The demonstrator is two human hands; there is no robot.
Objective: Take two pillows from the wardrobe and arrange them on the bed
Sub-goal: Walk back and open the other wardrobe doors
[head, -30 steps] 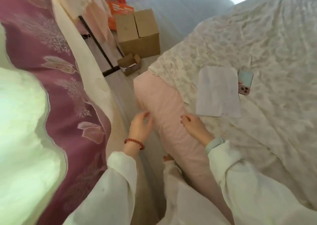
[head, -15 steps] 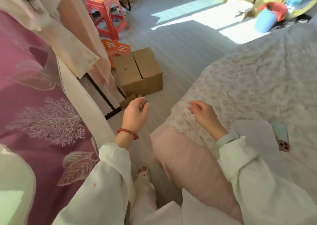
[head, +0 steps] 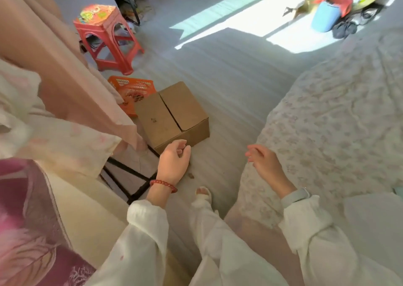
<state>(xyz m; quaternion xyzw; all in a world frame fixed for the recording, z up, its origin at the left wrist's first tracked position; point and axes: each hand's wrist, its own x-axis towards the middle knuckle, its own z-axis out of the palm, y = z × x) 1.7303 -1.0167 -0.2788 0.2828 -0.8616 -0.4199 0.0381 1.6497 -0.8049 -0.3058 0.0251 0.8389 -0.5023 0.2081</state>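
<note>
Both hands are up and empty in the lower middle of the frame. The left hand (head: pixel 174 160) hangs with fingers loosely curled, gripping nothing; the right hand (head: pixel 265 166) is spread wide, just beside the edge of the bed (head: pixel 340 120), which fills the right of the frame. No pillow can be made out for certain. Fabric bulks along the left edge, pink and cream bedding (head: pixel 65 142) above a maroon leaf-patterned quilt (head: pixel 24 224), and whether a pillow sits among it I cannot tell. That stack lies to the left of the hands, so the left hand looks nearer for the reach. Writing: a small dark mark on the cardboard box (head: pixel 172 115), centre frame, too small to read. No brands legible.
</note>
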